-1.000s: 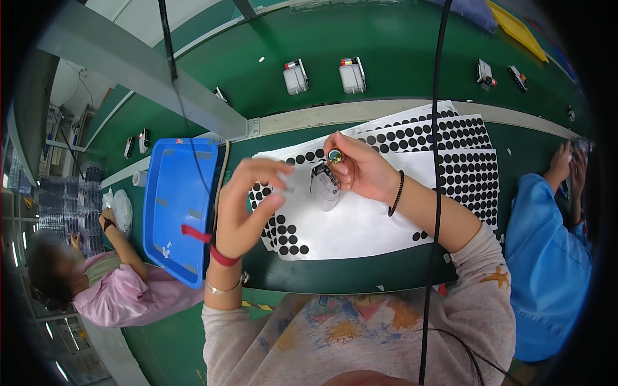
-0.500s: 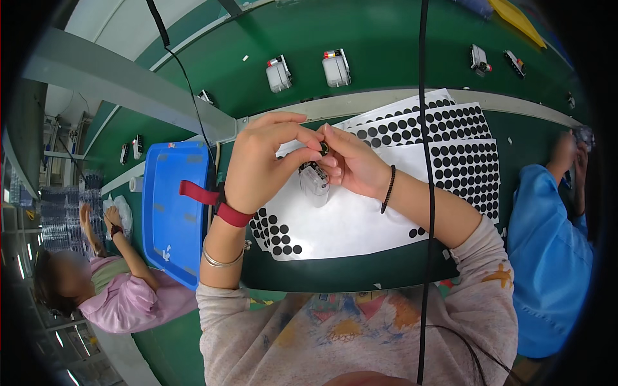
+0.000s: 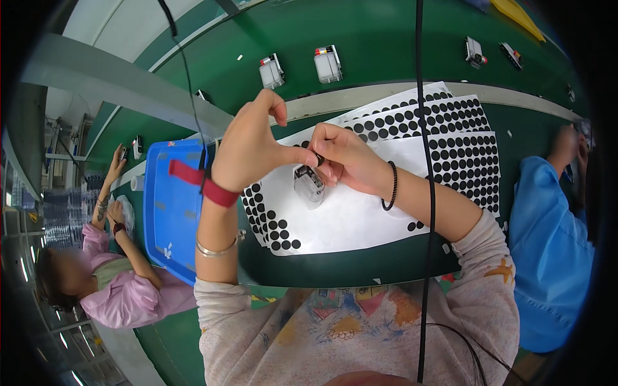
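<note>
Fingertips of both hands meet over white sheet, pinching small dark dot. Left hand thumb against right hand fingers. Clear part just below pinch, under right fingers, long axis roughly vertical in view. Right hand nearer.

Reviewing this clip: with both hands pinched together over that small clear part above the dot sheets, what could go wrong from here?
The small clear part is held above the white dot sheets only by the fingertips of the left hand and right hand; a slip could drop it onto the sheets.

The black dot pinched at the fingertips is tiny and mostly hidden, so it might go on off-centre or stick to a finger.

The hanging black cable crosses the right forearm and could snag.
</note>
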Available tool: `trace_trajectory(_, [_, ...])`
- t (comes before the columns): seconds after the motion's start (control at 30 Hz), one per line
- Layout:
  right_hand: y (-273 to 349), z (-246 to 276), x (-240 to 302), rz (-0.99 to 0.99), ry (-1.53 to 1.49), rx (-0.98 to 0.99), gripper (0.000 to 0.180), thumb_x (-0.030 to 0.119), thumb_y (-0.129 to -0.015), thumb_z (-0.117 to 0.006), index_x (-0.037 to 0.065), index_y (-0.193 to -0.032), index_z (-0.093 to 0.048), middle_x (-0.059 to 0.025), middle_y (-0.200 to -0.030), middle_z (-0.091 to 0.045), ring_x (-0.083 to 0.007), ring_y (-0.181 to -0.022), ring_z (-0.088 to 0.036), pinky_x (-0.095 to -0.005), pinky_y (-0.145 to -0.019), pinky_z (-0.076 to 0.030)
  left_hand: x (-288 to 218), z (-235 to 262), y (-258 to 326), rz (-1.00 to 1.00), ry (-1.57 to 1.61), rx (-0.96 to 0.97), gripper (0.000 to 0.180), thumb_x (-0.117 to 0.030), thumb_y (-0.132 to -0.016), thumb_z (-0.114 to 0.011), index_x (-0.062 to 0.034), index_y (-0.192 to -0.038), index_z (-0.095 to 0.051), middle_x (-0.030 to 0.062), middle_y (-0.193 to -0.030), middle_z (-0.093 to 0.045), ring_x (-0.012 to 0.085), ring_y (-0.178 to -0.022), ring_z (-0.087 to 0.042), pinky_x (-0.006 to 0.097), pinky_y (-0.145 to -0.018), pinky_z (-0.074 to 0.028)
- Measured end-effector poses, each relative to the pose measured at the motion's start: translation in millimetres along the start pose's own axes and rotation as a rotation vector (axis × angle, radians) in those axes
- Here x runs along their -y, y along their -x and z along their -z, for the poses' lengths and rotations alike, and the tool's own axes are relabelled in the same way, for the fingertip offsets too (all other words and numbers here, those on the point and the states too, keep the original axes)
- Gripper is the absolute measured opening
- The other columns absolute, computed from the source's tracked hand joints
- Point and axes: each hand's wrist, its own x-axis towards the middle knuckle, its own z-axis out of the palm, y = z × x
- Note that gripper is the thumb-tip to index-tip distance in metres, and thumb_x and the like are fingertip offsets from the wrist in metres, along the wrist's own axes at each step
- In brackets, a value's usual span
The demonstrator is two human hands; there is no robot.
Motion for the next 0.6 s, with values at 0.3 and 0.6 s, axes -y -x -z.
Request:
trace_trajectory(0.3, [-3.9, -6.3, 0.0, 0.021, -0.133, -0.186, 0.021, 0.026, -0.088, -0.055, 0.006, -0.092, -0.049, -0.0078, -0.085, -0.059, -0.0173, -0.08, -0.061, -0.0315, -0.07, -0.051, -7.5, -33.3, 48.1, 0.057, 0.243, -0.232, 0.053, -0.017, -0.068, -0.074, -0.0031, -0.11, -0.044, 0.0086, -0.09, -0.06, 0.0203, -0.083, -0.058, 0.033, -0.07, -0.047])
trace_trajectory(0.6, [4.4, -15.1, 2.8, 0.04, 0.157, -0.027, 0.017, 0.017, -0.09, -0.05, 0.001, -0.095, -0.049, -0.0129, -0.089, -0.062, -0.0203, -0.084, -0.063, -0.0319, -0.077, -0.05, 10.8, -52.2, 61.8, 0.178, 0.847, -0.29, 0.04, 0.0, -0.072, -0.066, -0.0011, -0.11, -0.053, 0.0082, -0.098, -0.063, 0.0151, -0.092, -0.06, 0.027, -0.078, -0.048])
